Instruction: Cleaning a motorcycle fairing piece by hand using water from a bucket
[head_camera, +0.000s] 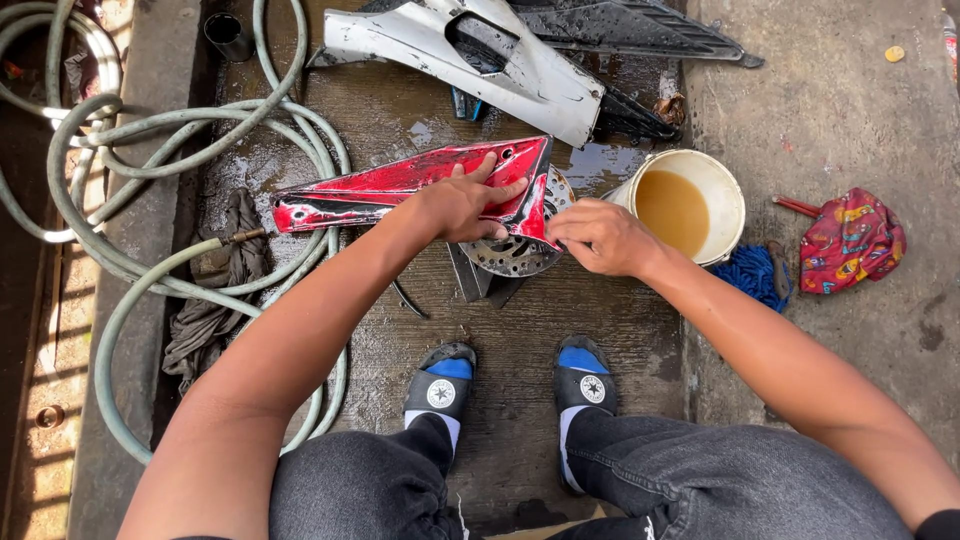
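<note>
Hands first: left hand (468, 205) lies flat on the red panel (400, 187), fingers spread, thumb up over the top edge, pressing it down more than gripping. Right hand (598, 236) is curled, fingertips pinched at the panel's pointed right end; can't tell if sth small is tucked in the fist. Panel runs long, left to right, wet and glossy, its right end resting over a brake disc (515, 252) w/ drilled holes, just ahead of the shoes (515, 385).

Risks, as I judge them: panel is slick w/ water, so the flat left palm could slide and the plastic skid off the disc. That pointed tip is thin; too much pinch or twist from the right hand could crack it. Disc edge under it could scratch the paint if the panel gets dragged. Bucket (690, 205) of brownish liquid sits just beside the right wrist, an elbow swing tips it.

Further out: white fairing (470, 55) and a dark panel (630, 28) lie beyond, near the top. Blue cloth (757, 272) touches the bucket, a red patterned rag (850, 242) further right. Left side, green hose (150, 150) in loose coils, a dark rag (215, 290) lying among them, small metal cup (227, 35) up top.

Floor is wet grooved concrete (560, 330), puddles about; dry slab on the right. Outdoor wash spot, daylight.
</note>
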